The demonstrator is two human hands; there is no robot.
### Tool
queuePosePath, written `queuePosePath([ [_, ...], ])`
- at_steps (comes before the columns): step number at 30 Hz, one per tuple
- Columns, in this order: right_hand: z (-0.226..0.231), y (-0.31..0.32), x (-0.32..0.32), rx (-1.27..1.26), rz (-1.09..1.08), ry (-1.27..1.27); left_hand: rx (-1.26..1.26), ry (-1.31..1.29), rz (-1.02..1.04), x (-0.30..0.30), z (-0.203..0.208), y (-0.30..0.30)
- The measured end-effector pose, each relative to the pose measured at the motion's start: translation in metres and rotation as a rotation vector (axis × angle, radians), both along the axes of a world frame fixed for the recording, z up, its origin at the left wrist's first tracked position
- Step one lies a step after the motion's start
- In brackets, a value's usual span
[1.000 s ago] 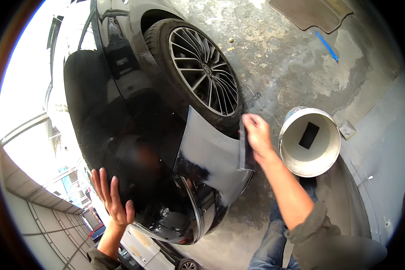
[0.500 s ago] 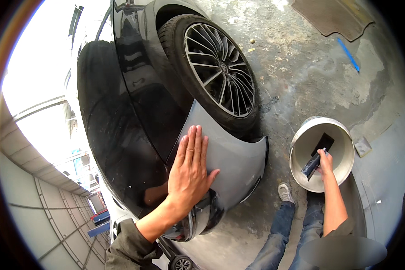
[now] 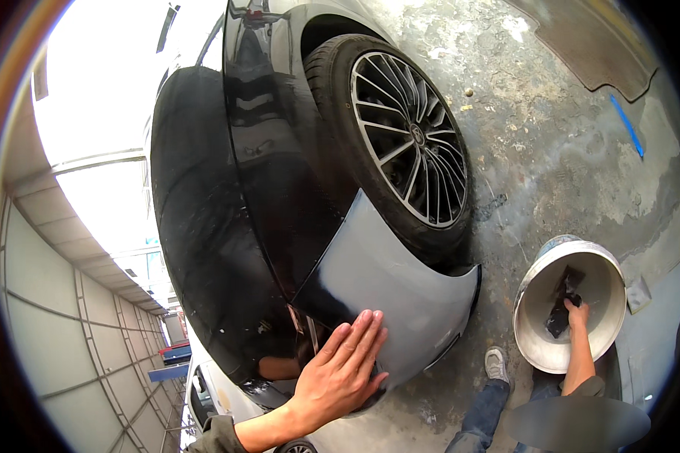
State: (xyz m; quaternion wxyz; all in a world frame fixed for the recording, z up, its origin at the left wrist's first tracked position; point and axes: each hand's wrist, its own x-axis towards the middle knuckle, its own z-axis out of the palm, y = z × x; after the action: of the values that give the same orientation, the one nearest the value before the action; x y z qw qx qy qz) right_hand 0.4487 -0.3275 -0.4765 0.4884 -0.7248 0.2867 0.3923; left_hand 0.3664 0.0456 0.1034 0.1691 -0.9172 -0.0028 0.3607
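Note:
My left hand (image 3: 344,374) lies flat, fingers stretched out, on the lower part of a dull grey bumper corner (image 3: 400,294). This corner belongs to a glossy black car and borders its front wheel (image 3: 415,136). My right hand (image 3: 577,311) reaches down into a white bucket (image 3: 523,340), its fingers closed around a piece of black sandpaper (image 3: 559,317), dark and wet-looking, with a flap sticking out beyond the hand. The grip is partly hidden by the hand itself, and the bucket's bottom is hard to make out.
Stained concrete floor (image 3: 521,181) surrounds the bucket. A blue strip (image 3: 627,126) and a brown mat (image 3: 604,53) lie on it farther off. A small sheet (image 3: 638,294) is beside the bucket. My shoe (image 3: 496,364) stands near the bumper.
My left hand has slid lower along the grey bumper. My right hand has gone deeper into the bucket with the sandpaper. The whole view has shifted, moving the car and bucket rightward and down.

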Motion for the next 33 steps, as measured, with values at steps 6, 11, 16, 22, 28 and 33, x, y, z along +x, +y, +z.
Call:
queuePosePath([
  [6, 0.033, 0.009, 0.006, 0.513, -0.557, 0.343, -0.009, 0.003, -0.016, 0.005, 0.01, 0.0],
  [11, 0.085, -0.008, 0.017, 0.797, -0.557, 0.365, -0.052, -0.006, -0.063, 0.002, 0.015, 0.005],
  [16, 0.264, 0.12, 0.007, 0.759, -0.45, 0.304, 0.019, 0.047, -0.195, -0.002, 0.014, 0.007],
  [22, 0.463, 0.236, 0.016, 1.126, -0.523, 0.451, 0.002, 0.09, -0.305, 0.004, 0.005, 0.029],
  [28, 0.47, 0.236, 0.01, 0.971, -0.372, 0.172, 0.163, -0.138, -0.191, 0.064, 0.005, 0.066],
  [33, 0.451, 0.25, -0.029, 0.687, -0.19, -0.353, -0.002, -0.039, -0.212, 0.026, 0.023, 0.042],
])
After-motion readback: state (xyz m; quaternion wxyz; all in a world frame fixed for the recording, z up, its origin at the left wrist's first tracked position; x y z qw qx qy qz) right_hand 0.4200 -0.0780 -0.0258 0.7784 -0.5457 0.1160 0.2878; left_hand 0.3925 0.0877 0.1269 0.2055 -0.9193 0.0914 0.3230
